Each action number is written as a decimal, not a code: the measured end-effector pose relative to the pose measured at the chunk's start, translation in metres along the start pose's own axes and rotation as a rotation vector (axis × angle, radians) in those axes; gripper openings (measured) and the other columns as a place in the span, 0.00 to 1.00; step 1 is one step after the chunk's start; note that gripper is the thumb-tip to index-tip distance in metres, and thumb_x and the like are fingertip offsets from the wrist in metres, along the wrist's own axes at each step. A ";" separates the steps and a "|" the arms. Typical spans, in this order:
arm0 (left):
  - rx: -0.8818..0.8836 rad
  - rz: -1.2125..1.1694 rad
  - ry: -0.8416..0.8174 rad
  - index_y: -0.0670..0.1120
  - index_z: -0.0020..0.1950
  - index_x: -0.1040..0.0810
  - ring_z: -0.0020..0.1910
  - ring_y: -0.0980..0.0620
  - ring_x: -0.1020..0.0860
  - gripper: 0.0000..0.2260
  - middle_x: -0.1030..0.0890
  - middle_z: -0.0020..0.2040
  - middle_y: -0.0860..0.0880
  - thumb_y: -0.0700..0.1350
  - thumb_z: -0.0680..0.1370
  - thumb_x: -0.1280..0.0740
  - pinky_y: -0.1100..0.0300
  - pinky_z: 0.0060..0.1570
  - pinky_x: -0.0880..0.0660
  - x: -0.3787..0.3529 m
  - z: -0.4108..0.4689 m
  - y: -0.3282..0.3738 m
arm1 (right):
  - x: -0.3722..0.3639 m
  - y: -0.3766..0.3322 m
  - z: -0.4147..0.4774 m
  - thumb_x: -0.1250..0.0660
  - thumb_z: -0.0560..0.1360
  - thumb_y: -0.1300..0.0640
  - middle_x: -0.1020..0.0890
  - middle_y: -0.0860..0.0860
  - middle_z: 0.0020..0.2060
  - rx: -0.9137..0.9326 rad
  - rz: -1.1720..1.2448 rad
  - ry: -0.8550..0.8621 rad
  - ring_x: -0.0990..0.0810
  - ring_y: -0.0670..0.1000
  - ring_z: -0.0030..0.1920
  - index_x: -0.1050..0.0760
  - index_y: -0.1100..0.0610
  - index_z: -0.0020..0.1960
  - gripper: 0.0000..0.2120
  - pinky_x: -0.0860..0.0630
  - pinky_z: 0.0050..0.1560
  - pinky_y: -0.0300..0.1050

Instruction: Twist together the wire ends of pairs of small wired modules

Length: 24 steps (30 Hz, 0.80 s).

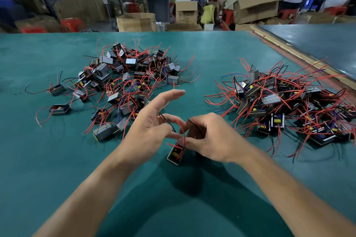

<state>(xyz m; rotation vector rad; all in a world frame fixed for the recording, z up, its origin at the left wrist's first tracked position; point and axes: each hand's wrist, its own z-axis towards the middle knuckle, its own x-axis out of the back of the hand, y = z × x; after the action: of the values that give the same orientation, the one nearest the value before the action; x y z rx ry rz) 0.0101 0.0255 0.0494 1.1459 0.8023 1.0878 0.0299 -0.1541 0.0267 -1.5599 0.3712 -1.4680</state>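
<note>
With right hand curled round the wires above the tilted module, between close-set hands over the table, bring splayed left hand, grip unclear, to pinch both ends side by side, then roll tightly.

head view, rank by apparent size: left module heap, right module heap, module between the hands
1-2. Left heap of grey red-wired modules and right heap: alike, unranked.
3. Small black module with yellow part, between left hand and right hand.
</note>
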 end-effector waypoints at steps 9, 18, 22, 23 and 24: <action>-0.027 0.024 -0.028 0.50 0.68 0.28 0.42 0.51 0.20 0.34 0.25 0.66 0.58 0.19 0.73 0.49 0.58 0.35 0.20 0.001 0.000 -0.001 | -0.001 -0.001 -0.001 0.27 0.73 0.55 0.28 0.41 0.21 -0.019 -0.043 -0.027 0.33 0.41 0.24 0.24 0.45 0.31 0.14 0.37 0.27 0.32; -0.048 0.064 -0.060 0.51 0.70 0.30 0.42 0.49 0.21 0.33 0.21 0.59 0.59 0.28 0.68 0.45 0.57 0.35 0.20 0.000 -0.001 0.000 | -0.004 -0.006 -0.004 0.29 0.74 0.55 0.35 0.47 0.24 -0.008 -0.062 -0.081 0.39 0.44 0.26 0.27 0.53 0.29 0.16 0.39 0.27 0.39; -0.127 0.206 0.027 0.57 0.68 0.30 0.45 0.51 0.21 0.33 0.27 0.67 0.53 0.26 0.72 0.42 0.56 0.39 0.20 0.008 0.002 0.003 | -0.005 -0.008 -0.002 0.30 0.74 0.54 0.29 0.46 0.20 -0.048 -0.085 -0.074 0.35 0.43 0.23 0.26 0.49 0.27 0.17 0.37 0.26 0.36; -0.136 0.222 0.064 0.58 0.68 0.30 0.45 0.51 0.22 0.33 0.28 0.68 0.53 0.25 0.74 0.40 0.56 0.41 0.20 0.009 0.003 0.002 | -0.005 -0.008 -0.002 0.30 0.74 0.54 0.26 0.48 0.21 -0.051 -0.084 -0.074 0.34 0.43 0.23 0.24 0.51 0.28 0.15 0.36 0.26 0.38; -0.124 0.219 0.105 0.58 0.68 0.30 0.45 0.51 0.22 0.32 0.28 0.68 0.51 0.25 0.75 0.38 0.55 0.42 0.20 0.010 0.004 0.001 | -0.005 -0.008 -0.002 0.31 0.74 0.54 0.23 0.50 0.23 -0.051 -0.086 -0.073 0.33 0.42 0.24 0.23 0.54 0.30 0.14 0.34 0.27 0.41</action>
<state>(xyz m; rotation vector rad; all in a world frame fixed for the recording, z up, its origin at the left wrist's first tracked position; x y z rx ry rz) 0.0168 0.0335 0.0518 1.0963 0.6907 1.3705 0.0239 -0.1473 0.0295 -1.6836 0.3048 -1.4724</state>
